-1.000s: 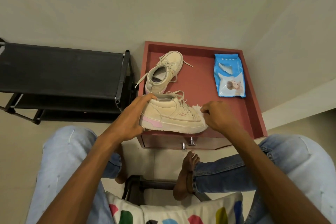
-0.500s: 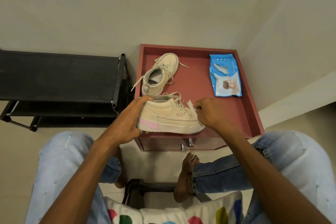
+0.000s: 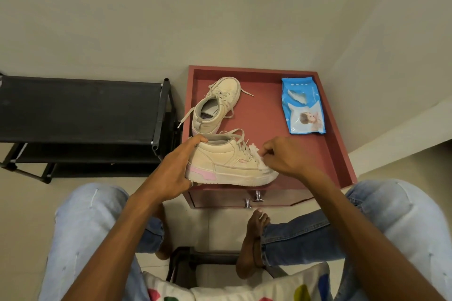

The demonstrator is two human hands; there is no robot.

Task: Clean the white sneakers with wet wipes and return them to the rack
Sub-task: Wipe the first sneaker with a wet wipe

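A cream-white sneaker with a pink heel patch (image 3: 227, 164) stands on its sole at the front of the red cabinet top (image 3: 266, 115), toe to the right. My left hand (image 3: 175, 171) grips its heel. My right hand (image 3: 286, 156) pinches a crumpled white wet wipe (image 3: 259, 157) against the toe and laces. The second sneaker (image 3: 216, 105) stands just behind, toe pointing away, laces loose. A blue pack of wet wipes (image 3: 302, 106) lies at the cabinet's back right. The black shoe rack (image 3: 80, 115) stands to the left, its top shelf bare.
The cabinet top has a raised red rim, and drawer knobs (image 3: 253, 199) show on its front. Walls close in behind and to the right. My knees in light jeans flank the cabinet, bare feet below. A white cushion with coloured dots (image 3: 234, 288) lies at the bottom.
My right hand has shifted with the wipe along the toe of the near sneaker. My left hand keeps its hold on the heel. The view has moved slightly.
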